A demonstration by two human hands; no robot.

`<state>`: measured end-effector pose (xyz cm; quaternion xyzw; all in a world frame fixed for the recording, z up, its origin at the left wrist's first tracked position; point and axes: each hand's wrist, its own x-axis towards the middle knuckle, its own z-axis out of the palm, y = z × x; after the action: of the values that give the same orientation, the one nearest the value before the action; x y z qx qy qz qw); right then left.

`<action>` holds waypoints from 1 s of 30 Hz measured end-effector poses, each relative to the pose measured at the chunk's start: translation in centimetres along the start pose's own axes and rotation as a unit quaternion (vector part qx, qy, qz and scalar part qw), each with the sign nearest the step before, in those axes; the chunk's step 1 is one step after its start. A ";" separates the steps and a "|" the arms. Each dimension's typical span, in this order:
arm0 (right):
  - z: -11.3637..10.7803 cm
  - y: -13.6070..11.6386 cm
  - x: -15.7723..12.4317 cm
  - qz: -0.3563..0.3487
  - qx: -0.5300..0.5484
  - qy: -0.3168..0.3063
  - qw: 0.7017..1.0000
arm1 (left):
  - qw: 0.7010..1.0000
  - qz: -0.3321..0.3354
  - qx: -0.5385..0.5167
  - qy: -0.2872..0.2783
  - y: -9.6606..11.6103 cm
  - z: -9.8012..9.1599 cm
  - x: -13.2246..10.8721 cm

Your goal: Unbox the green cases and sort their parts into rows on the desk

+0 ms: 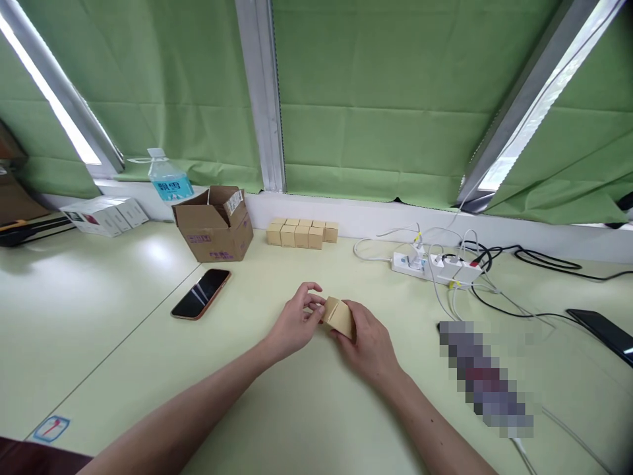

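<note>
Pale green tabletop (297, 429) below green fabric curtains (366, 132), small tan cardboard box (342, 319) between bare left hand (295, 324) and right hand (372, 343)
The right curves round the box, gripping it; the left, half-open, has fingertips at its end; flap work seems in hand, next calling for steady grip, light finger pressure

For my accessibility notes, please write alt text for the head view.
The right hand holds a small tan box, the left hand at its end, at a pale table. Behind stand similar boxes in rows and a cardboard carton.
</note>
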<state>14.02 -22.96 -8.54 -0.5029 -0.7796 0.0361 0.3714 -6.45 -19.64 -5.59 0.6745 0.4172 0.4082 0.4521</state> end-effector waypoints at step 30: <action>-0.4 -0.2 0.2 0.085 0.152 0.056 0.983 | 0.921 0.252 0.292 0.057 0.0 -1.0 -0.3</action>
<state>14.05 -23.01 -8.07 -0.5061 -0.6977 0.1569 0.4822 -7.45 -19.63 -5.34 0.8352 0.3593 0.4060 0.0927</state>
